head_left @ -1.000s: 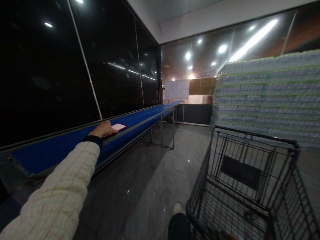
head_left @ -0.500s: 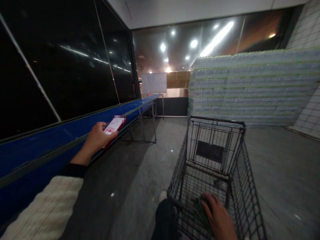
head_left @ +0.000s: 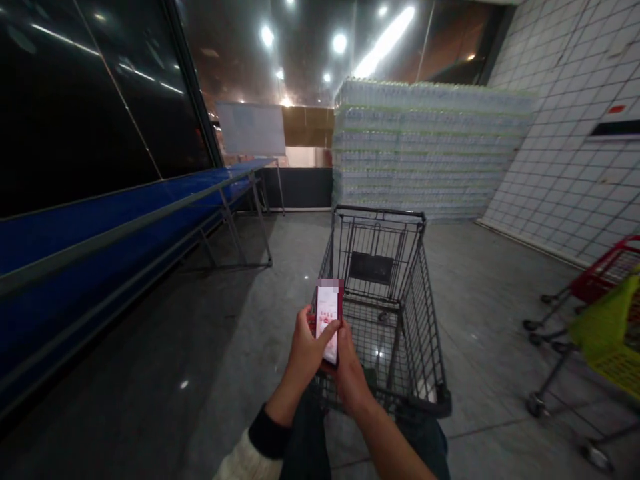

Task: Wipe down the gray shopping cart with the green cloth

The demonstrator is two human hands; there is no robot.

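A smartphone (head_left: 327, 303) in a red case stands upright before me, its screen lit with a mostly white page. My left hand (head_left: 306, 347) is closed around its left side, the thumb lying across the lower screen. My right hand (head_left: 350, 370) grips the phone's right edge, its thumb along the side and its other fingers hidden behind. Just beyond and below both hands is a black wire shopping cart (head_left: 419, 320). Something dark green (head_left: 369, 377) shows in the cart's near end, partly hidden by my right hand.
A long blue-topped table (head_left: 170, 193) with metal legs runs along the dark windows at left. Tall stacks of wrapped bottles (head_left: 425, 147) stand behind the cart. At right are a yellow cart (head_left: 607, 340), a red cart (head_left: 610, 270) and a white tiled wall (head_left: 565, 133).
My left hand has brought the phone from the left to the middle. The right hand has left the dark green thing in the cart and taken hold of the phone. The view has turned right.
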